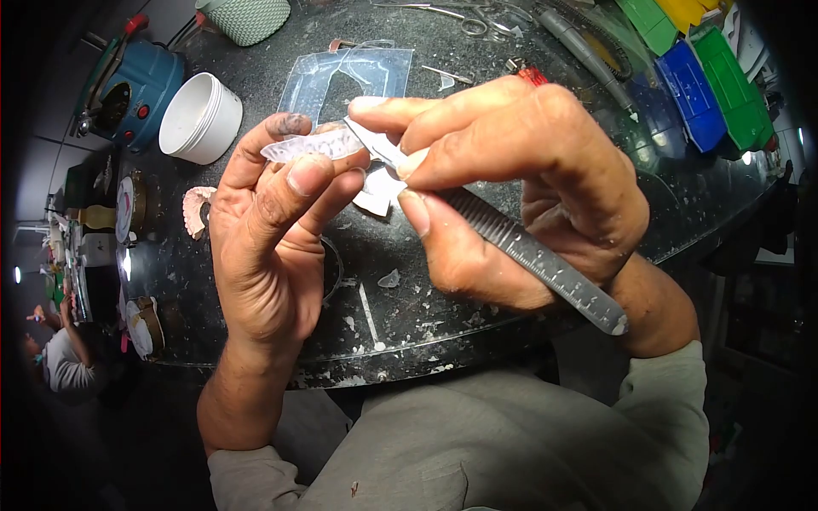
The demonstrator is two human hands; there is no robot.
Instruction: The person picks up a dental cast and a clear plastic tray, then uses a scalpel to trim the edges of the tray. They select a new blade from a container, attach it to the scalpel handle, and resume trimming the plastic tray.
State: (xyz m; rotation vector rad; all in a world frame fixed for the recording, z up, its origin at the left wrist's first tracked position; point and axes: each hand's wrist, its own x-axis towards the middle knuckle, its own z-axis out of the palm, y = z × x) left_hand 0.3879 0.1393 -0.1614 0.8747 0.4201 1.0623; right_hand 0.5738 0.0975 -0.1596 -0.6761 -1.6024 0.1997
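Observation:
Between the thumb and fingers of my left hand (pixel 268 221) is a translucent dental tray (pixel 311 146) with tooth-shaped bumps, held above the bench. My right hand (pixel 528 170) grips a scalpel (pixel 545 264) like a pen; ruler marks run along its flat grey handle. Its blade rests right at the tray's right end, close to my left fingertips, which partly hide that end. Under the hands lies a white plaster-like piece (pixel 373 203). Behind them is a clear plastic sheet (pixel 392 72) with a curved cut-out.
A white tub (pixel 201 119) and a blue machine (pixel 141 98) stand at the left, near a pink dental model (pixel 196 211). Scissors (pixel 474 27) and a handpiece (pixel 588 60) lie at the back. Blue (pixel 688 98) and green bins (pixel 728 89) sit right. Another person (pixel 64 353) is far left.

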